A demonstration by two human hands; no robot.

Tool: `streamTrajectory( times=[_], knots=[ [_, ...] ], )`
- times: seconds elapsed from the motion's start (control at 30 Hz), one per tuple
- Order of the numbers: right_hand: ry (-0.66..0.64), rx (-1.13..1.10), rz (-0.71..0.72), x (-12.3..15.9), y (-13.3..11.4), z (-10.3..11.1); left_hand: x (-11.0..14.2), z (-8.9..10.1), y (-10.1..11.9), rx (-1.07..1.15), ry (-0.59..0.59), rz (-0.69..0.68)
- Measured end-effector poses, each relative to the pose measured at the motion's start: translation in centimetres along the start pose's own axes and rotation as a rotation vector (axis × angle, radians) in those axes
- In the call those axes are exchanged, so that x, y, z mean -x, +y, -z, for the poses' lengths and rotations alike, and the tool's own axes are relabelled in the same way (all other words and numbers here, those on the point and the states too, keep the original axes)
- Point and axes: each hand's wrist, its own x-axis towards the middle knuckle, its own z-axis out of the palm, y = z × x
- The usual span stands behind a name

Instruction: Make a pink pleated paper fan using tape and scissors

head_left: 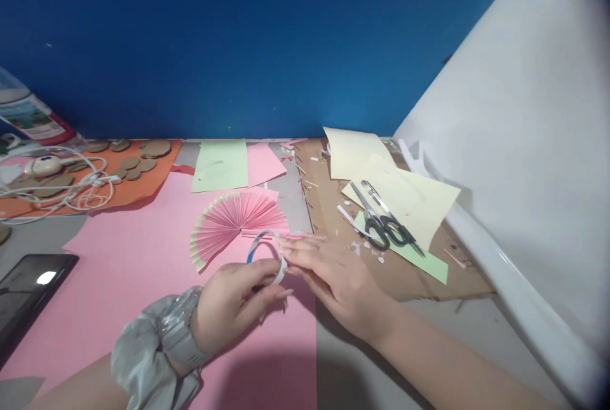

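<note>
A roll of tape [281, 269], a thin ring with white and blue on it, stands on edge in my left hand [238, 299], pinched between thumb and fingers. My right hand [340, 276] lies with its fingers stretched out and pointing left, close against the roll. Under and beyond those fingertips is the folded edge of a pleated pink paper fan [233, 222] with a pale green rim. The fan is spread in a half circle on a large pink sheet [138, 251]. What the right fingertips touch is partly hidden.
Black-handled scissors [379, 229] and a craft knife [381, 197] lie on cream paper [424, 197] over brown cardboard [328, 206]. Green paper [222, 168] is behind the fan. At left are a phone [35, 295], white cable [95, 187], orange sheet [143, 191] and bottle [35, 117].
</note>
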Motion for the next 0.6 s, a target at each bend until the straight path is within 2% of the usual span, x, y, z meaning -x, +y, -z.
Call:
streamTrajectory(
  times=[0.43,0.6],
  knots=[
    [-0.009,-0.005,-0.025,0.11,0.07,0.13,-0.12,0.2,0.09,-0.049,0.006,-0.011],
    [-0.003,-0.024,-0.026,0.14,0.17,0.1,-0.16,0.15,0.18,-0.016,-0.026,0.034]
  ],
)
